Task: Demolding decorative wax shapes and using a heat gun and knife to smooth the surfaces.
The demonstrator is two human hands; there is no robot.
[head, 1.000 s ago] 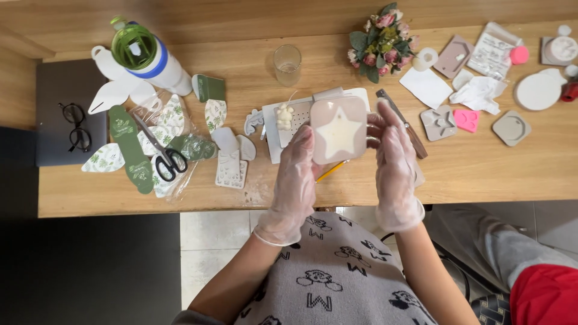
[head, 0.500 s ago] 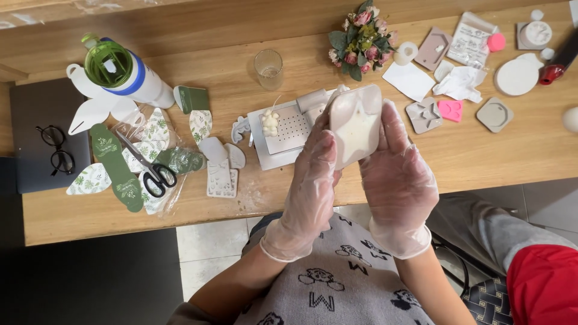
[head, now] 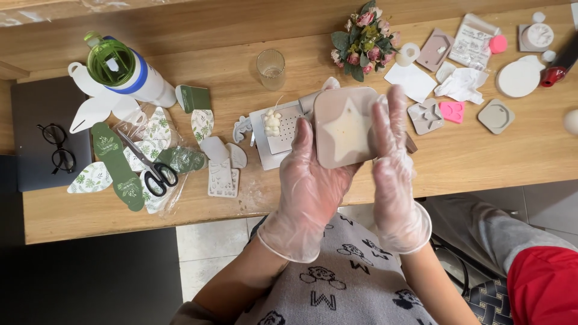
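We can't see the mould's point(head: 344, 127) lower edge behind our left hand point(head: 308, 186); red bottle point(head: 560, 65) cut off right, white ball point(head: 571, 121) too, probably.

I have thin, clear, crinkly gloves on my left hand point(head: 313, 192) and right hand point(head: 394, 180). They end at my wrists. My arms are bare. My grey top point(head: 337, 289) has little black bears and letters.

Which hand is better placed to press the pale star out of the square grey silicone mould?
Probably the right hand: its fingers lie flat along the square grey silicone mould's edge, while the left hand cradles it from beneath.
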